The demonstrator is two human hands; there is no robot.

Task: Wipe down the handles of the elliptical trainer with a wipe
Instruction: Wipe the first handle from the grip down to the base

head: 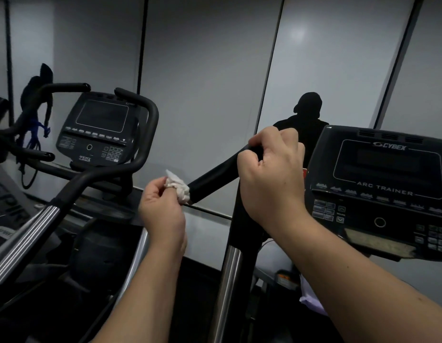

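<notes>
**Wipe held at the lower end of the black handle grip**

A crumpled white wipe [178, 188] is pinched between the fingers and thumb of the left hand [161, 209], which is closed around it. The wipe is pressed against the lower end of the black handle grip [215, 177] of the elliptical trainer, so that it lies between the left fingertips and the grip's end. The grip is seen slanting upward to the right from there. Its upper end is clasped by the right hand [269, 174], whose fingers are curled over the top of it. The two hands are thus set at opposite ends of the same grip, well apart, with bare black grip between them.

Below the right hand, a silver upright post [230, 273] is seen. To the right, the Cybex Arc Trainer console [386, 189] is visible, its screen dark. To the left, a second machine's console [98, 127] marked 750A is framed by curved black handlebars [143, 134]. A grey panelled wall [210, 70] stands behind.
</notes>
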